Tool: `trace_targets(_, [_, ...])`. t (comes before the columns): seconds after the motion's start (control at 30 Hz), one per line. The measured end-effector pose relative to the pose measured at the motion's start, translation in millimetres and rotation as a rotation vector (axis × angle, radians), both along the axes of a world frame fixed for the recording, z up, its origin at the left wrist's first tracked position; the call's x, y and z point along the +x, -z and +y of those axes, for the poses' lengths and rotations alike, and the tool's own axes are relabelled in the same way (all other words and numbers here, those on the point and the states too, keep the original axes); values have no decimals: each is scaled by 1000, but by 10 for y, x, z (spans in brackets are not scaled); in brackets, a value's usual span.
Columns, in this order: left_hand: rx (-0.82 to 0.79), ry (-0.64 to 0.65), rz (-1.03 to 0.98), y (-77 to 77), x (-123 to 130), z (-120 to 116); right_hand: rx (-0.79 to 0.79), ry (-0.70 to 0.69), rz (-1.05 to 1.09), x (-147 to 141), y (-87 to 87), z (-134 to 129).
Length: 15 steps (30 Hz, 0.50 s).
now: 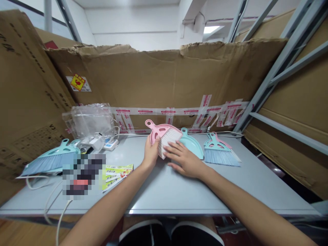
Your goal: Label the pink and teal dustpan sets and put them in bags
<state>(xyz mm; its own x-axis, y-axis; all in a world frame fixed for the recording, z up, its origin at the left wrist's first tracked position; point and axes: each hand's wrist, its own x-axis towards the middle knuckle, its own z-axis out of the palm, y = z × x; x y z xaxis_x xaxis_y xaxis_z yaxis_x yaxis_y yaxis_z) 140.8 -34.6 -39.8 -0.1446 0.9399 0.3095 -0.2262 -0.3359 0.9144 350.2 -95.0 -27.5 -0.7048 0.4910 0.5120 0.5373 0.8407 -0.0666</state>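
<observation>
I have my left hand clamped on a pink hand brush at centre frame, its white bristles tilted down; my right hand lies open against those bristles; a teal dustpan sits just behind it on the tabletop; a teal brush lies at left of frame.

pink hand broom | white bristles, pink head | tilted, handle upper left, bristles down | center of frame
</observation>
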Motion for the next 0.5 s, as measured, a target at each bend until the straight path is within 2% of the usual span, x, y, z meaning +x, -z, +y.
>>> trace_targets(0.17, [3,38,-11,28,13,36,58,256,109,238,5,167])
trace_targets(0.27, [-5,42,-25,21,19,28,55,309,158,273,19,162])
trace_targets(0.37, [3,41,-29,3,17,-2,-9,201,152,164,22,65])
trace_targets(0.5, [-8,21,-6,-3,0,-9,-230,-53,134,-26,17,-92])
